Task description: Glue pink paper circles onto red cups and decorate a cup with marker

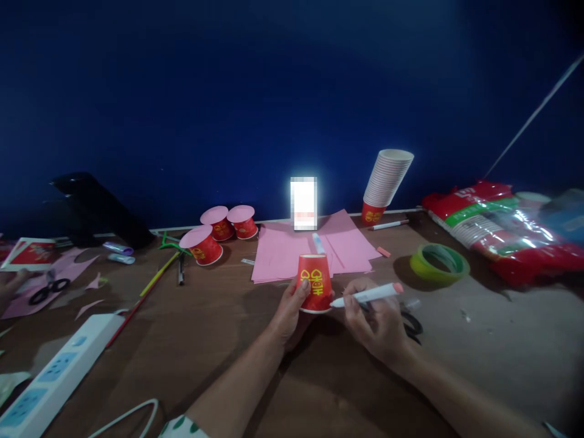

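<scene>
A red paper cup point(316, 277) with yellow symbols is upside down in my left hand point(288, 311), its white rim facing down. My thumb lies across its left side. My right hand point(378, 319) grips a white marker point(371, 294) with a pink end. The marker's tip points left and is close to the cup's lower right edge; whether it touches cannot be told. Behind the cup lie pink paper sheets point(274, 255), with a pale marker cap or glue stick point(318, 243) on them. Black-handled scissors point(412, 326) are partly hidden behind my right hand.
Several red cups with pink paper discs point(196, 236) stand back left. A tall leaning cup stack point(387, 179), a green tape roll point(439, 264) and red plastic packaging point(483, 213) are at right. A power strip point(64, 371) lies front left. Another person's hand point(11, 286) shows at far left.
</scene>
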The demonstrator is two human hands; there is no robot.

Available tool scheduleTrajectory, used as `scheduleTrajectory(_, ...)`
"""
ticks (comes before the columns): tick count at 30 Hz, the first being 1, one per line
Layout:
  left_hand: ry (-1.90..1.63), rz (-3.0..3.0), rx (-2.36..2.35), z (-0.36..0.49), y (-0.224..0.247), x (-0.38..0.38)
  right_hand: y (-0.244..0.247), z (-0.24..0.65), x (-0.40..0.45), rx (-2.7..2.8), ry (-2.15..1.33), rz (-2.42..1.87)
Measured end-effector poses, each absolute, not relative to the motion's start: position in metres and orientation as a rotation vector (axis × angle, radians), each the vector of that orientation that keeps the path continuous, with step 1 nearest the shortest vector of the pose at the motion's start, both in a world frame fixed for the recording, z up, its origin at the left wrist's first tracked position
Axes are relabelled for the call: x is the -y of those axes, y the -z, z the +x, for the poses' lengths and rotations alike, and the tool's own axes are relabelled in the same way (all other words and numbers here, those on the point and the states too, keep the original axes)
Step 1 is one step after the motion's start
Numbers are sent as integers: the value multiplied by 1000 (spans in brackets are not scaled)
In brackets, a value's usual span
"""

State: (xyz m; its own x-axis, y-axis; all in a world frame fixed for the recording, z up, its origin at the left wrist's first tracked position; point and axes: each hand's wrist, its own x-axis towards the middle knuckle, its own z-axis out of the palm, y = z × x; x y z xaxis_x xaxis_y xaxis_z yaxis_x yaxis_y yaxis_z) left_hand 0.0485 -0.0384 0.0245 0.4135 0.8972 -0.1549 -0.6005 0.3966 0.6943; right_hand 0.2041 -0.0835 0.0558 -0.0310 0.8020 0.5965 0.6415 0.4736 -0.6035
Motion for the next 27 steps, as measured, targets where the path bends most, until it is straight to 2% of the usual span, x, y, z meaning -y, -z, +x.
scheduleTrajectory(17,-958,541,-601,48,-26,41,-60,204,85,1691,-296,-1238)
scheduleTrajectory(23,-974,401,-610,43,-24,37,-57,205,73,1194,-572,-1176)
scheduleTrajectory(27,-921,293,-477,41,-33,34,-55,205,68,1234,-477,-1156)
